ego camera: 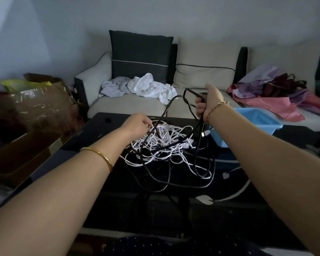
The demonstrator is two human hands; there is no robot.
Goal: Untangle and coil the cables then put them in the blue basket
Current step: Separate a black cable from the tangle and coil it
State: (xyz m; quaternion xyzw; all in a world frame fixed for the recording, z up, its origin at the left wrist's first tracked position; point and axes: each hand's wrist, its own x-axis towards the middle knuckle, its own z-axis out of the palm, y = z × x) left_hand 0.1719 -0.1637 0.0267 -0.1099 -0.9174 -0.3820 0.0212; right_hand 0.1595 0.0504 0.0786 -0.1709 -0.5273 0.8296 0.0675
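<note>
A tangle of white cables [166, 143] and black cables lies on the dark glass table [174, 209]. My right hand [209, 102], raised above the table, grips a bunch of black cable [174, 100] whose loops hang down into the pile. My left hand [137, 124] reaches into the far left edge of the tangle with curled fingers pinching strands there. The blue basket [262, 121] stands on the table's right side, partly behind my right forearm.
A sofa [126, 106] with cushions, white clothes [150, 85] and pink fabric [277, 102] runs behind the table. Cardboard boxes [26, 150] stand on the left. A small dark object [107, 120] sits at the table's far left.
</note>
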